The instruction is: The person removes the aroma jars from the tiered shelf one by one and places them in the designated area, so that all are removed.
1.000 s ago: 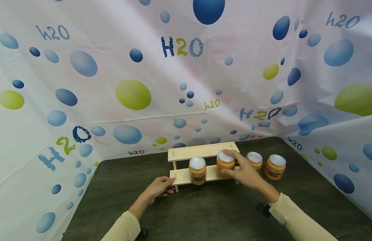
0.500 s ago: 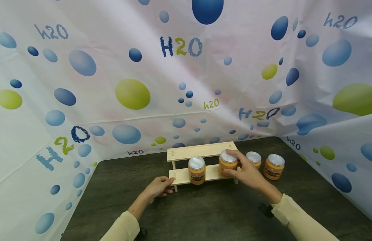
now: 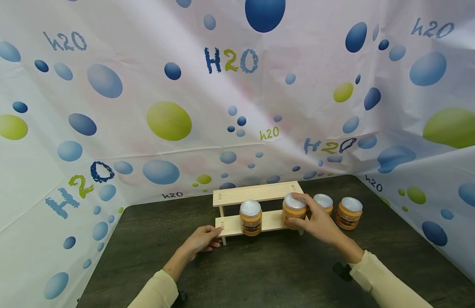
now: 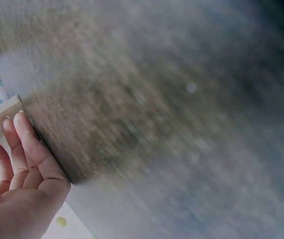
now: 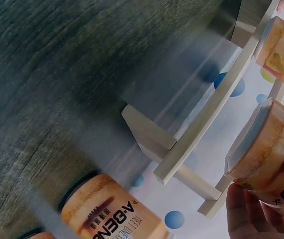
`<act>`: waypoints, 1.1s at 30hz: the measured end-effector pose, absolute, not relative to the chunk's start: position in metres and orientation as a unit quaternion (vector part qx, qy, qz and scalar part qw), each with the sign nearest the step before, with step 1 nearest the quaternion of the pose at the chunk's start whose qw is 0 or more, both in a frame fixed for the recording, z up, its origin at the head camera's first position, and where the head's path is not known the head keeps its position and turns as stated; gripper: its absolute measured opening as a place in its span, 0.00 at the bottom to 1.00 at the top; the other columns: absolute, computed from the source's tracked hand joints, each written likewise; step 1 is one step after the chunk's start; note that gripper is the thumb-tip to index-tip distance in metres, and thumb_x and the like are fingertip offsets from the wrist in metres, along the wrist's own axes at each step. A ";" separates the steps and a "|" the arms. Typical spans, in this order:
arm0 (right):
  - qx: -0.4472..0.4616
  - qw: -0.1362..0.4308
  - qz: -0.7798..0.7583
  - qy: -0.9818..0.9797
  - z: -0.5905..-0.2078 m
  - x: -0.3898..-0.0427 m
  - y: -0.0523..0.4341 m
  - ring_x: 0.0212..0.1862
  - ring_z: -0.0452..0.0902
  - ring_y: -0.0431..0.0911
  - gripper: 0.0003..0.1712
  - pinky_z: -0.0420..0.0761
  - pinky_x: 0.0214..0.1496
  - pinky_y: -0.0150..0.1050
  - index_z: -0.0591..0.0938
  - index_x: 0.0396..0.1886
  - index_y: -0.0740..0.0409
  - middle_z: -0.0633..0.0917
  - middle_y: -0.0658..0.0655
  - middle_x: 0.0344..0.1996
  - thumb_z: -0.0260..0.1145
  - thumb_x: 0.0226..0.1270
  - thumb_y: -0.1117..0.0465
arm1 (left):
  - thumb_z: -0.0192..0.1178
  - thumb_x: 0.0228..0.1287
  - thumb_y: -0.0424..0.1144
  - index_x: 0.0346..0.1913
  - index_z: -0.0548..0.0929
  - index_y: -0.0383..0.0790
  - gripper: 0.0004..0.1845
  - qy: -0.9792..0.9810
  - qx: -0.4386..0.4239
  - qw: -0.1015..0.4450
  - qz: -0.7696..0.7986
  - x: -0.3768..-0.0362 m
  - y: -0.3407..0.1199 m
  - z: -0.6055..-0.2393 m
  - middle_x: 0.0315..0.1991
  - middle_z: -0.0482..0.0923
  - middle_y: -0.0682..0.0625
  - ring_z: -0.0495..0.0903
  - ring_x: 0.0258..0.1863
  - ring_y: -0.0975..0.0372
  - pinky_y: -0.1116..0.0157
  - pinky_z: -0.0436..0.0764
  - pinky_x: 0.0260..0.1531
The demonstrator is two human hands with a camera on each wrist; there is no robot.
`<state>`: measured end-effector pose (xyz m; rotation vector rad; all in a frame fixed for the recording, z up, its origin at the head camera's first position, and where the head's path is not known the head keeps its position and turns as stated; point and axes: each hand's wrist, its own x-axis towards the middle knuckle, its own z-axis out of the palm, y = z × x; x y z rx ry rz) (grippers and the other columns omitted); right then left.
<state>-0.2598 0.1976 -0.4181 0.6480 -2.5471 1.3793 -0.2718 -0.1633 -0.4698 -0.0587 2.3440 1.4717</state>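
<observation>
My left hand [image 3: 202,240] pinches the left end of the lower board of a two-step wooden shelf [image 3: 229,223], thumb on top and fingers underneath. Those fingers lie against the shelf's end leg in the left wrist view. An orange jar with a silver lid [image 3: 250,219] stands upright left of the middle of the lower step. Over that step's right end, my right hand [image 3: 318,220] grips a second such jar [image 3: 294,208] upright from the right side. In the right wrist view, a gap shows between this jar's base [image 5: 248,130] and the front board [image 5: 216,107].
Two more orange jars, one partly behind my right hand [image 3: 324,202] and one farther right [image 3: 349,214], stand on the dark wood-grain table [image 3: 260,273]. The shelf's upper step [image 3: 256,193] bears nothing. A printed curtain [image 3: 237,94] hangs behind and at both sides.
My right hand has moved slightly right along the lower step, carrying its jar toward the shelf's right end. My left hand keeps its hold on the left end.
</observation>
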 end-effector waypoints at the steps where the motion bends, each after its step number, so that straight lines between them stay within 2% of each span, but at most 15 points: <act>1: 0.216 0.088 0.461 -0.856 -0.418 -0.259 0.198 0.53 0.72 0.53 0.41 0.74 0.48 0.48 0.61 0.65 0.42 0.70 0.59 0.55 0.69 0.54 0.51 | 0.51 0.63 0.59 0.42 0.76 0.39 0.24 0.832 -0.021 0.186 0.522 -0.272 -0.163 -0.470 0.38 0.81 0.47 0.81 0.33 0.62 0.63 0.79 0.32; 5: 0.209 0.091 0.452 -0.863 -0.419 -0.258 0.200 0.48 0.72 0.50 0.41 0.74 0.40 0.41 0.61 0.65 0.41 0.71 0.58 0.55 0.69 0.54 0.50 | 0.51 0.62 0.59 0.41 0.76 0.39 0.24 0.832 -0.022 0.187 0.521 -0.271 -0.163 -0.470 0.38 0.81 0.47 0.81 0.33 0.62 0.63 0.78 0.32; 8: 0.206 0.091 0.451 -0.864 -0.421 -0.258 0.203 0.48 0.72 0.50 0.40 0.74 0.39 0.39 0.61 0.65 0.41 0.70 0.59 0.55 0.69 0.54 0.50 | 0.51 0.62 0.59 0.41 0.76 0.39 0.24 0.832 -0.022 0.187 0.522 -0.272 -0.163 -0.470 0.38 0.81 0.48 0.81 0.33 0.62 0.63 0.78 0.32; 15: 0.209 0.092 0.458 -0.859 -0.419 -0.252 0.204 0.54 0.72 0.57 0.40 0.76 0.43 0.47 0.61 0.66 0.47 0.69 0.63 0.57 0.69 0.55 0.56 | 0.51 0.62 0.59 0.42 0.76 0.39 0.24 0.832 -0.023 0.186 0.522 -0.273 -0.164 -0.472 0.37 0.82 0.48 0.81 0.32 0.63 0.64 0.79 0.32; 20: 0.198 0.094 0.459 -0.861 -0.403 -0.237 0.200 0.53 0.72 0.61 0.38 0.77 0.45 0.53 0.62 0.65 0.56 0.69 0.67 0.55 0.68 0.55 0.63 | 0.51 0.62 0.59 0.42 0.76 0.39 0.25 0.832 -0.022 0.186 0.522 -0.273 -0.164 -0.473 0.38 0.82 0.48 0.81 0.32 0.63 0.64 0.79 0.32; 24: 0.195 0.100 0.448 -0.867 -0.400 -0.232 0.200 0.53 0.73 0.60 0.38 0.77 0.45 0.53 0.63 0.64 0.59 0.70 0.67 0.54 0.68 0.55 0.63 | 0.51 0.62 0.59 0.42 0.76 0.39 0.24 0.833 -0.024 0.184 0.522 -0.273 -0.163 -0.473 0.38 0.82 0.48 0.81 0.32 0.63 0.64 0.79 0.32; 27: 0.198 0.106 0.448 -0.866 -0.407 -0.236 0.204 0.53 0.73 0.60 0.39 0.77 0.45 0.51 0.62 0.65 0.57 0.71 0.67 0.54 0.69 0.55 0.63 | 0.51 0.63 0.59 0.42 0.77 0.39 0.24 0.833 -0.024 0.183 0.522 -0.273 -0.163 -0.472 0.37 0.82 0.49 0.82 0.33 0.63 0.64 0.79 0.32; 33: 0.196 0.109 0.443 -0.868 -0.431 -0.249 0.216 0.54 0.73 0.57 0.40 0.78 0.45 0.44 0.61 0.66 0.45 0.70 0.63 0.56 0.69 0.55 0.54 | 0.51 0.63 0.59 0.43 0.77 0.39 0.24 0.832 -0.022 0.183 0.524 -0.271 -0.162 -0.470 0.37 0.82 0.48 0.82 0.33 0.62 0.63 0.78 0.32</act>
